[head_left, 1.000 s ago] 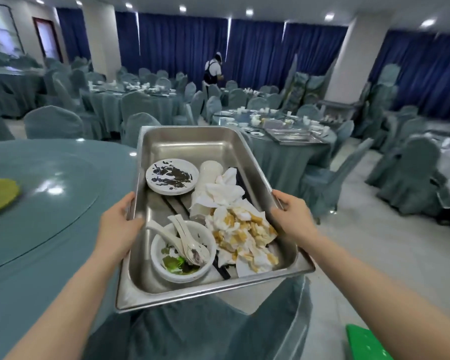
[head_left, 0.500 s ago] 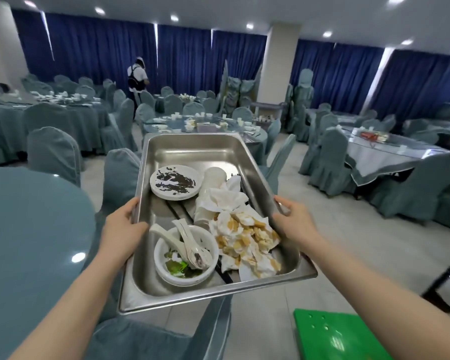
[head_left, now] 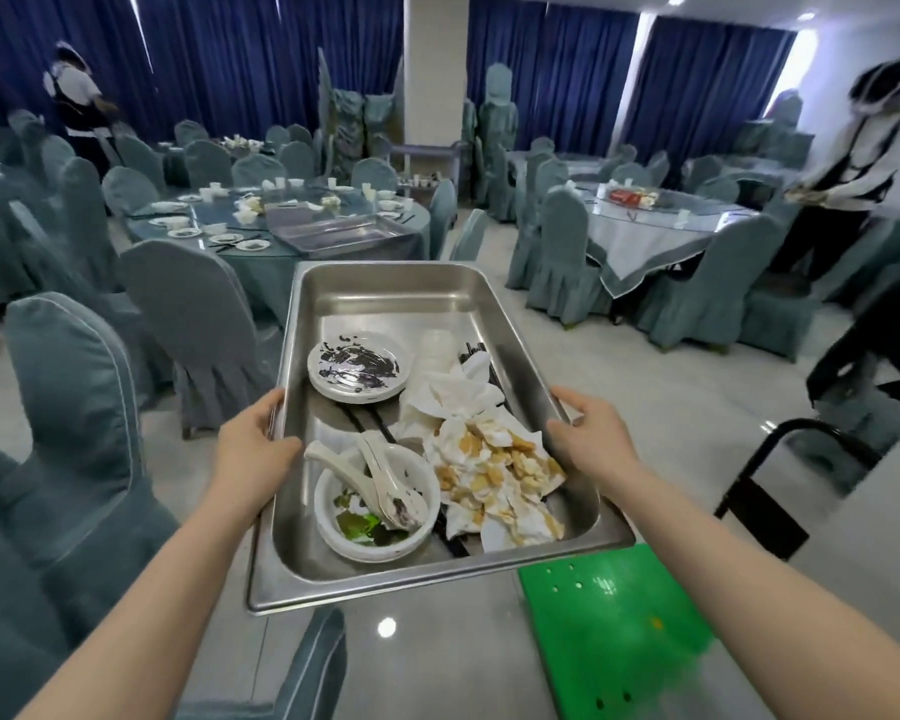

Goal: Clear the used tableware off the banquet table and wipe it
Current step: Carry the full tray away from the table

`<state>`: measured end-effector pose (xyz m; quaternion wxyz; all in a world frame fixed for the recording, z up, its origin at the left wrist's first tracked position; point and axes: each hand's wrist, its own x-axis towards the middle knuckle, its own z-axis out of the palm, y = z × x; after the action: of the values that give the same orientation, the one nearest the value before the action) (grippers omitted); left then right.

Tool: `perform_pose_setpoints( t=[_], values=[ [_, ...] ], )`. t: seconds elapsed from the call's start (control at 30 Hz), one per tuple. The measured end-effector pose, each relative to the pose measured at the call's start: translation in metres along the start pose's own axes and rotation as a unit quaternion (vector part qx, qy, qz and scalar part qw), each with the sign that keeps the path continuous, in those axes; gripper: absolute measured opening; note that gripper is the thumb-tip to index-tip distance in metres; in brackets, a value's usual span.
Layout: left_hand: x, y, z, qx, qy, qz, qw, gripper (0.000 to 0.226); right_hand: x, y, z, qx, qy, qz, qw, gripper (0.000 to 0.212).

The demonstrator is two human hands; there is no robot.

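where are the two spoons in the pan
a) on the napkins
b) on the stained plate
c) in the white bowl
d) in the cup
c: both spoons lie with their heads in the bowl at the near left of the pan, handles sticking out over its rim.

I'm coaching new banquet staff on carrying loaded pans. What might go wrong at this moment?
The spoons lie loose in the bowl near the front end of the steel pan; a tilt might slide them out. Only the left hand and right hand at the side rims support it. A green stool sits low ahead, a possible trip.
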<state>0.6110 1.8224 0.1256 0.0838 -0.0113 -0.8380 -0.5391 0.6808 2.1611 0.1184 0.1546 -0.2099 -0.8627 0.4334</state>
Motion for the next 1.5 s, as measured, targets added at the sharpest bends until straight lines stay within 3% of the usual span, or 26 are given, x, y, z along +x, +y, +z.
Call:
perform_pose_setpoints(
  t=[0.27, 0.6, 1.07, 1.5],
  values=[
    [0.092, 0.022, 0.123, 0.018, -0.006, 0.008, 1.0, 0.071, 0.131, 0.051, -0.032, 0.007, 0.034, 0.002, 0.999, 0.05],
    [0.207, 0.03, 0.222, 0.021, -0.014, 0.008, 1.0, 0.071, 0.279, 0.084, -0.029, 0.028, 0.024, 0.029, 0.999, 0.053],
    [0.503, 0.075, 0.364, 0.003, -0.064, 0.023, 0.998, 0.073, 0.565, 0.075, 0.008, 0.015, 0.069, 0.049, 0.996, 0.053],
    [0.752, 0.143, 0.614, -0.05, -0.104, -0.001, 0.993, 0.07, 0.911, 0.144, -0.031, -0.035, 0.085, 0.064, 0.994, 0.05]
  ],
)
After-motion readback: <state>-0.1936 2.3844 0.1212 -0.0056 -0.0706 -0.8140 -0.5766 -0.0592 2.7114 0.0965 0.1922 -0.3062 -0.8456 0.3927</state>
